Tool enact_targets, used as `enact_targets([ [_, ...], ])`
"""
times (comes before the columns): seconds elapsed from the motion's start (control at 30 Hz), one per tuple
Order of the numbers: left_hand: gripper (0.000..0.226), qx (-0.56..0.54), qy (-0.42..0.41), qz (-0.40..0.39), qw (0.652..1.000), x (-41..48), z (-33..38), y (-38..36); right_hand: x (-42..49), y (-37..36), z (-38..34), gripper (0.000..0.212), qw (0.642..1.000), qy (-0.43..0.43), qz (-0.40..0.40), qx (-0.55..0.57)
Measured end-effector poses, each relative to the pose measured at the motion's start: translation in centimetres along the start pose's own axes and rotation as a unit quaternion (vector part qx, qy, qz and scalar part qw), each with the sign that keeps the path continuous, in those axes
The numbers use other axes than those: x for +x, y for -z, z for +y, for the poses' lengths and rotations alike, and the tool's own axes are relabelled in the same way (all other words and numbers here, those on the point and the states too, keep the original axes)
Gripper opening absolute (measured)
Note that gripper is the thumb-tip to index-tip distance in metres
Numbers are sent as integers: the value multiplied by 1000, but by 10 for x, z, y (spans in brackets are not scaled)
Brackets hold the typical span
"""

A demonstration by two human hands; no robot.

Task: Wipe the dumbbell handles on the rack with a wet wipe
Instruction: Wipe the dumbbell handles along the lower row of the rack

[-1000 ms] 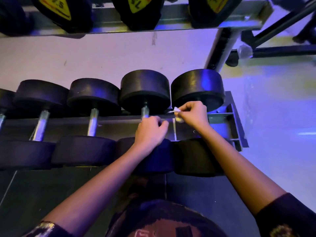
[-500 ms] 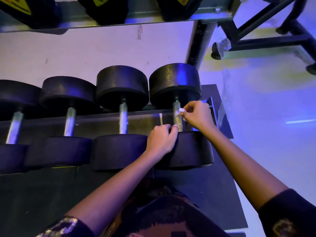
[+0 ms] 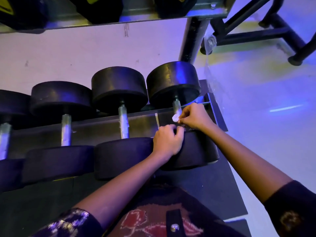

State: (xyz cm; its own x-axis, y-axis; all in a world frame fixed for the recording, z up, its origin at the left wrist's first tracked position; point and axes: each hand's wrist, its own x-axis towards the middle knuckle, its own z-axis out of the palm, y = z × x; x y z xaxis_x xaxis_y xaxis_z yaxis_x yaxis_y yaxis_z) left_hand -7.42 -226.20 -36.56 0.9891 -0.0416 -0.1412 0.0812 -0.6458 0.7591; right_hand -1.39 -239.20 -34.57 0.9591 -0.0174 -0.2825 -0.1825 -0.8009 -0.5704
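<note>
As right hand [image 3: 195, 117] pinches crumpled wipe [image 3: 175, 118], wad touches knurled metal handle [image 3: 176, 105].

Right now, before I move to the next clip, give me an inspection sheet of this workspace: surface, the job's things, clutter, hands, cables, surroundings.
Surface: lower rack shelf, dark metal, carrying a row of black dumbbells.
Job's things: wet wipe, a small white wad against the handle of the rightmost dumbbell; the other handles in view are bare.
Clutter: plastic wrap at a foot of the black frame.
Hands: right hand pinches the wipe at the handle; left hand grips that dumbbell's near head, fingers curled over its edge.
Cables: nothing seen.
Surroundings: upper shelf with more dumbbells; pale wall behind.
</note>
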Motion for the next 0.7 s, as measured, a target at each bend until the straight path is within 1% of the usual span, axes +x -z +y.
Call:
enact_targets([
  [0.13,40,-1,-18,-10,1000,0,-1,1,9,4,1,9,998,-18,55,-2],
  [0.27,40,8,-23,-24,999,0,0,3,14,9,2,10,997,-16,58,40],
  [0.33,40,6,-23,-22,999,-1,0,3,14,11,6,8,999,-6,34,38],
  [0.4,40,7,-26,-18,999,0,0,3,11,11,14,12,1000,-9,-18,19],
  [0.47,39,17,-23,-13,1000,1,-1,2,7,10,22,13,997,-16,-68,33],
  [0.5,38,20,-24,-8,999,1,-1,2,7,10,26,12,997,-12,-71,40],
  [0.53,39,21,-27,-6,999,2,-1,2,10,9,28,12,998,0,-54,42],
  [0.63,43,18,-26,-1,1000,2,-2,1,33,9,25,13,997,28,32,67],
  [0.7,43,17,-19,-3,1000,3,-2,0,50,11,21,20,994,27,53,93],
])
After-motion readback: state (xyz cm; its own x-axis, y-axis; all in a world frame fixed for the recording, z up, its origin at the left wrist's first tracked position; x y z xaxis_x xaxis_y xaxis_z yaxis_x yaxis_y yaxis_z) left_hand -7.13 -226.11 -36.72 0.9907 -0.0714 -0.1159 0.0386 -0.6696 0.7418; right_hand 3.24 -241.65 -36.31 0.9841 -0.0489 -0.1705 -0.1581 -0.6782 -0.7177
